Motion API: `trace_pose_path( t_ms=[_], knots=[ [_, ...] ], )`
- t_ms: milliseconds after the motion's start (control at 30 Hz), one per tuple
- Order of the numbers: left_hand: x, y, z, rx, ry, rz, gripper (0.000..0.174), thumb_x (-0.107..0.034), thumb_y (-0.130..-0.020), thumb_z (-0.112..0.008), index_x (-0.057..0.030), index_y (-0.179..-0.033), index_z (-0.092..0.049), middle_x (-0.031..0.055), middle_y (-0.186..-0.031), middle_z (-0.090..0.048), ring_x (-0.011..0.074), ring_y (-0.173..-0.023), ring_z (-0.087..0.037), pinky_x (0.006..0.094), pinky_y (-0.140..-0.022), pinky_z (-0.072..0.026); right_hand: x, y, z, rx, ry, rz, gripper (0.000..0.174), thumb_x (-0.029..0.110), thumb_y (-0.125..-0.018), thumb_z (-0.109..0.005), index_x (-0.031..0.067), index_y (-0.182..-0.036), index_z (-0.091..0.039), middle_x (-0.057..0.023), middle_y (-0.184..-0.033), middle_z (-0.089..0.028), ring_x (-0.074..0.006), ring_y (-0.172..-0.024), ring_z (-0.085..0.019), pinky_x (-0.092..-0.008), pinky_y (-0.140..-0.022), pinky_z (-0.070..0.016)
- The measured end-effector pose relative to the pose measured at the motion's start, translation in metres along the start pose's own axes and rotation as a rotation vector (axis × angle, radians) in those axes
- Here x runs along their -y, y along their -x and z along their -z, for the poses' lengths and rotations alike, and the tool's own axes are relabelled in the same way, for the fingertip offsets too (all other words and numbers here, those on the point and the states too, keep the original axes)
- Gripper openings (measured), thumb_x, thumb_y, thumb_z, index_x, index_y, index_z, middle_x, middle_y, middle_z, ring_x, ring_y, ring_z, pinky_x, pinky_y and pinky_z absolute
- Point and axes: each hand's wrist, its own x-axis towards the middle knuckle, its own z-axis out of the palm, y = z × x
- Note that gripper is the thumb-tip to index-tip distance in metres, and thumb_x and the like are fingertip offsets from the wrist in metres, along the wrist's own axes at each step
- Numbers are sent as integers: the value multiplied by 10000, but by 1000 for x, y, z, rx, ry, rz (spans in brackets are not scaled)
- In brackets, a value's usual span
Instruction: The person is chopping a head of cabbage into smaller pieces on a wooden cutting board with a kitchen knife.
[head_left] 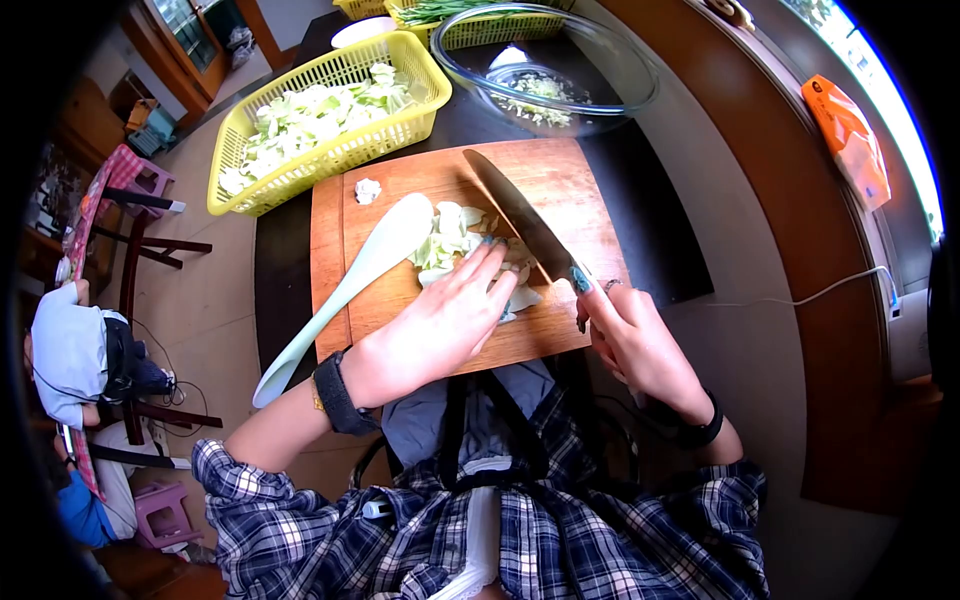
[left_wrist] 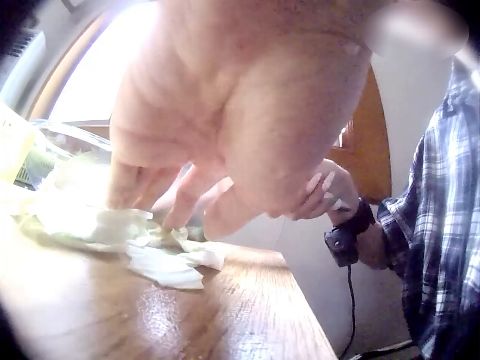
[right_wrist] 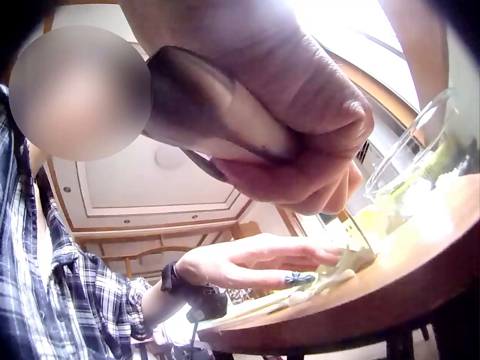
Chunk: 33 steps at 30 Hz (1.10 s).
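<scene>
In the head view, my left hand presses down with extended fingers on pale green cabbage pieces on a wooden cutting board. My right hand grips the handle of a kitchen knife. The blade slants toward the far side of the board, just right of my left fingertips and the cabbage. In the left wrist view, loose cabbage leaves lie flat under the fingers. The right wrist view shows the knife handle inside my curled fingers.
A pale green spoon-shaped utensil lies across the board's left side, near a small white scrap. Behind stand a yellow basket of cut cabbage and a glass bowl with chopped bits. Another person is at far left.
</scene>
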Motion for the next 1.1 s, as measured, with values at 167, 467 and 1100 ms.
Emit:
trace_pose_path(
  t_ms=[167,467,1100],
  knots=[
    [-2,4,1,-3,-60,5,405,-34,-816,-537,24,-1209,-460,248,-1257,-418,365,-1207,-423,406,-1017,-371,-15,4,-2,-52,214,422,397,213,-993,-351,-83,-798,-530,-45,-451,-393,-136,-401,-415,-299,-410,-358],
    [5,4,2,-19,103,9,408,-17,-805,-533,23,-1205,-460,256,-1219,-444,366,-1182,-442,407,-998,-388,-8,0,-1,20,-35,71,433,364,-976,-377,3,-766,-492,12,-492,-397,-56,-353,-357,-209,-338,-279],
    [4,8,15,71,279,105,388,4,-781,-543,-41,-1165,-518,215,-1265,-432,382,-1218,-399,432,-1014,-369,-21,-13,-10,17,388,530,266,147,-953,-430,-92,-915,-539,-108,-562,-469,-204,-485,-468,-299,-457,-376]
  ],
)
